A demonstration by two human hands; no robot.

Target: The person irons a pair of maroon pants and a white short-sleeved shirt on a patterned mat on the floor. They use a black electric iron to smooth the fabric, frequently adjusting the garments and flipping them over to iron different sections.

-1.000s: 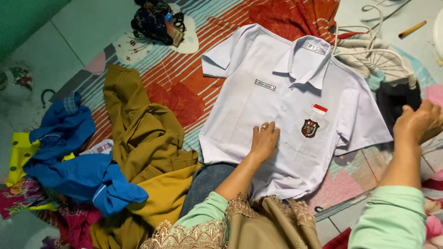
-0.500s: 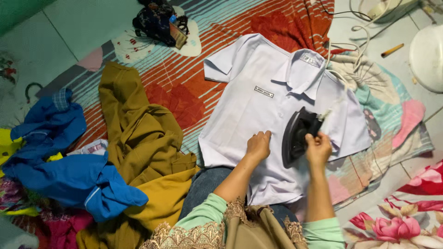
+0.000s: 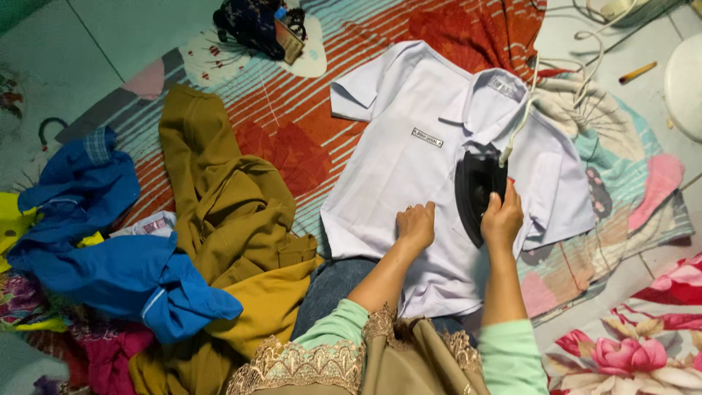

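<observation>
White short-sleeved shirt [image 3: 409, 168] spread flat, front up; black iron [image 3: 477, 192] on chest.

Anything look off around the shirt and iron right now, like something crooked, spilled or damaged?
No spill or damage shows. The white shirt lies flat, the left hand pressing it while the right hand holds the black iron. One oddity: the iron's white cord trails across the collar, near the iron's path.
</observation>
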